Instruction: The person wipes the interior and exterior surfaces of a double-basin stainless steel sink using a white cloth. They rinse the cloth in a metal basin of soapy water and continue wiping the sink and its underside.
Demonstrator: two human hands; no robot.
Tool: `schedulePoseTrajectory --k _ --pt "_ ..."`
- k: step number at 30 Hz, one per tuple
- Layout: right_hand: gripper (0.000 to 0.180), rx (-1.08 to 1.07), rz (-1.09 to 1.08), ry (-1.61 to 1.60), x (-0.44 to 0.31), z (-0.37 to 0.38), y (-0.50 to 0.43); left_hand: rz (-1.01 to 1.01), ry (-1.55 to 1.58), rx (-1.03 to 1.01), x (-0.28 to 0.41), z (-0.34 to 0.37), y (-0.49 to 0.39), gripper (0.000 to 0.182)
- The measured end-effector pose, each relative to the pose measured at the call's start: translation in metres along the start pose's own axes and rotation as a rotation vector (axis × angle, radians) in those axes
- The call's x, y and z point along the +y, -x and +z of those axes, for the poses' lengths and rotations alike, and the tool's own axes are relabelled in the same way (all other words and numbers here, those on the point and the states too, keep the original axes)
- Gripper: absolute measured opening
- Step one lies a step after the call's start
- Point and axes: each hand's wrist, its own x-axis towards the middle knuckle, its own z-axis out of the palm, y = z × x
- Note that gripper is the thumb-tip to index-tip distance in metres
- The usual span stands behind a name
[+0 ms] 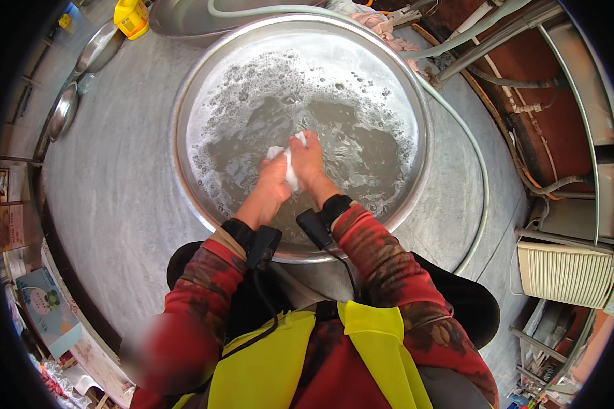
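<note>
A large round metal basin (428, 134) stands on the floor before me, holding murky water with white suds (286, 66). Over the middle of it, my left hand (273, 180) and my right hand (307, 156) are close together. Both are closed on one bunched white cloth (290, 171), which shows between them and pokes out above the fingers. The water near them is rippled. Whether the cloth's lower end touches the water is hard to tell. Black straps with small black devices sit on both wrists, with cables running back towards me.
A pale hose (483, 168) curves along the floor right of the basin and over its far side. Beyond stand another metal tub (184, 20) and a yellow jug (131, 19). Metal bowls (100, 47) lie at the left. Pinkish cloths (381, 28) lie at the back; a metal frame stands right.
</note>
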Motion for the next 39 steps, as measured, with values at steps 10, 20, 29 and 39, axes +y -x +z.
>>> schedulePoseTrajectory --k 10,20,29,39 --pt "0.038 -0.157 -0.298 0.182 0.030 -0.011 0.046 0.185 -0.089 0.192 0.025 -0.049 -0.028 0.040" --pt "0.061 -0.566 0.098 0.347 0.070 -0.058 -0.001 0.099 -0.278 -0.065 0.006 -0.061 -0.056 0.051" --pt "0.034 -0.463 0.357 -0.251 -0.049 -0.099 0.021 0.523 -0.629 0.151 0.046 -0.025 -0.012 0.039" --pt "0.034 -0.429 0.300 -0.182 -0.153 -0.095 0.033 0.143 -0.359 -0.890 0.046 0.028 0.047 0.074"
